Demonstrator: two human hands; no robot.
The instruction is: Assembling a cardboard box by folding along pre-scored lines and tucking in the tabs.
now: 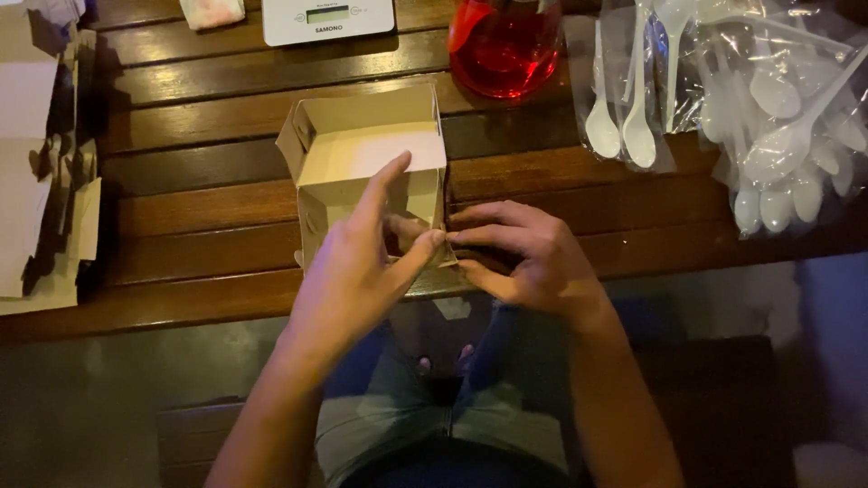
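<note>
An open cardboard box (pixel 362 145), pale brown with a white inner floor, stands near the front edge of a dark slatted wooden table (pixel 208 208). My left hand (pixel 357 271) rests against the box's near wall, index finger stretched over the rim and thumb pinching the right front corner. My right hand (pixel 529 258) comes from the right, its fingertips pressing that same front right corner flap. The two thumbs and fingertips nearly meet there. The box's near wall is partly hidden behind my left hand.
Flat unfolded cardboard blanks (pixel 36 163) lie stacked at the table's left edge. A white kitchen scale (pixel 327 18) sits at the back, a red transparent jug (pixel 504 45) beside it. Clear bags of white plastic spoons (pixel 759 108) fill the right side. My lap is below the table edge.
</note>
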